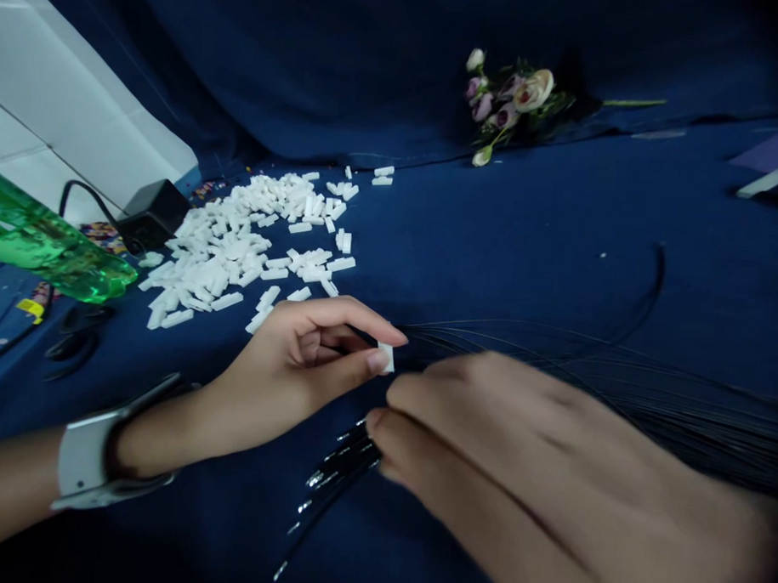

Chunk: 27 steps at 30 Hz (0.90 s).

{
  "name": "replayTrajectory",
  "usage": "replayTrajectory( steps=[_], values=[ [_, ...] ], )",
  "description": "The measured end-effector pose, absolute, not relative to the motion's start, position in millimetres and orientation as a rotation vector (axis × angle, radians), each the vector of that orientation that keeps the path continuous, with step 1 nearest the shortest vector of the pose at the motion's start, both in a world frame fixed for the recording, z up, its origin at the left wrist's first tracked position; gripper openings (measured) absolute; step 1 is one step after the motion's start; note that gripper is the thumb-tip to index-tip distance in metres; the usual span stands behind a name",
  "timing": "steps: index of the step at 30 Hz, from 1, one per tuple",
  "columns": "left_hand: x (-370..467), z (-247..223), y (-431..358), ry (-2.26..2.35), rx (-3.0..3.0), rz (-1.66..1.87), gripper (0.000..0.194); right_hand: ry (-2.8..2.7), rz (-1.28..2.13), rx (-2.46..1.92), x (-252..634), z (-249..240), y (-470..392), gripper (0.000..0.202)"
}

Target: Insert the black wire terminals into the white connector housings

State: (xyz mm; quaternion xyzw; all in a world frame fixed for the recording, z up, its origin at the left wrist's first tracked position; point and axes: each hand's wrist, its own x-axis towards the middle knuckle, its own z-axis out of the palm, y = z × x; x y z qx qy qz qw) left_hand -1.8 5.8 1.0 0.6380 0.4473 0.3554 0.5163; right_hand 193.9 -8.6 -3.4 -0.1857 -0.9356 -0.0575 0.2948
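Between the thumb and index finger of my left hand is a small white plastic connector housing. Just right of and below it, my right hand is closed in a pinch over a bundle of thin black wires. Shiny metal wire ends poke out to the left of these fingertips. The right fingers appear to grip black wire, but the exact contact point is hidden beneath them. The two hands are close together, with a slight gap between the fingertips.
A heap of white connector housings spreads behind my left hand. At the left are a green bottle, a black adapter box and dark cables. Artificial flowers lie at the back of the blue cloth. A purple object sits far right.
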Motion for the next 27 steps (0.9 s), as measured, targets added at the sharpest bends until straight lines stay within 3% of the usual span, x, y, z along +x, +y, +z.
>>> replayTrajectory(
  steps=[27],
  values=[
    [-1.1, 2.4, 4.0, 1.144, 1.561, 0.824, 0.010, -2.597, -0.117, -0.520, 195.7, -11.7, -13.3, 0.030]
  ],
)
